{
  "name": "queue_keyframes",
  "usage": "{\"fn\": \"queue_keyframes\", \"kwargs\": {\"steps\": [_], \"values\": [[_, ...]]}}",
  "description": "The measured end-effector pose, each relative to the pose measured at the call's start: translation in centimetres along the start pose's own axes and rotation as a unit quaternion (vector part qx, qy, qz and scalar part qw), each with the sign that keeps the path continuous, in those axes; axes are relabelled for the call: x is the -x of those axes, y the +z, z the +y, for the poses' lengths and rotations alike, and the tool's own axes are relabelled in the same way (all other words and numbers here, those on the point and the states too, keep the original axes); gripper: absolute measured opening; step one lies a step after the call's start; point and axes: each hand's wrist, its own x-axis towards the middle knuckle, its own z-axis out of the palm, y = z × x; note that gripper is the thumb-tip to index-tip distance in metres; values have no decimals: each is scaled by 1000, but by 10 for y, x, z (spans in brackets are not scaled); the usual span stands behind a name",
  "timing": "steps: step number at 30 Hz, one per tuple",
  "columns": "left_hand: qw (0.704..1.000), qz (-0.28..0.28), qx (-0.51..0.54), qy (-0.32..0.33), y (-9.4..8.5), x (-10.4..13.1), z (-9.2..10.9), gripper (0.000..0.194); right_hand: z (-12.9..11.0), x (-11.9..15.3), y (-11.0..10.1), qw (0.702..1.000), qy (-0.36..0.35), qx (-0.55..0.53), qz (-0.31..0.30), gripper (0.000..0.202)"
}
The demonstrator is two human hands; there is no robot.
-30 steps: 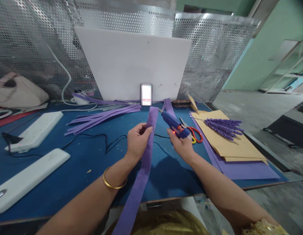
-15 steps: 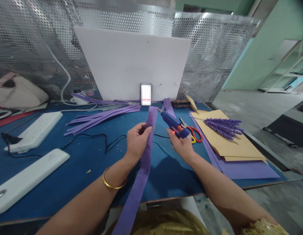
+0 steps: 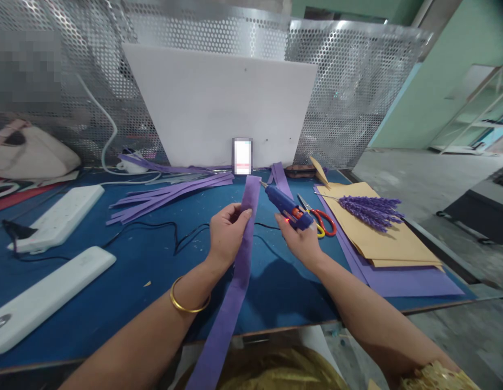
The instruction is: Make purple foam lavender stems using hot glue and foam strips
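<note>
Between thumb and fingers, my left hand (image 3: 229, 233) pinches a long purple paper strip (image 3: 242, 260). The strip's upper end stands up beyond the hand, and its lower part hangs over the table's front edge. My right hand (image 3: 300, 238) is wrapped round a blue glue gun (image 3: 286, 203) with a small red light. The gun's nozzle points up and left, at the strip's top right edge; whether they touch is too small to tell. Red and yellow-handled scissors (image 3: 325, 222) lie just behind the gun.
More purple strips (image 3: 174, 195) lie at the back left. White power strips (image 3: 58, 216) and black cable are on the left. Brown paper (image 3: 381, 244) bearing a lavender bunch (image 3: 373, 211) lies right, over purple sheets (image 3: 413, 281). A phone (image 3: 242, 156) leans on a white board (image 3: 227, 103).
The strip's upper end has shifted slightly left. The glue gun's nozzle has moved a little left and down with my right hand.
</note>
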Motion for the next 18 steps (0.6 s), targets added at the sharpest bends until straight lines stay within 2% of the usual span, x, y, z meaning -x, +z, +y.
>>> {"fn": "queue_keyframes", "kwargs": {"steps": [18], "values": [[1000,3,-6,2,-1,0,3,16,-3,0,-2,1000,-15,18,-19,33]]}}
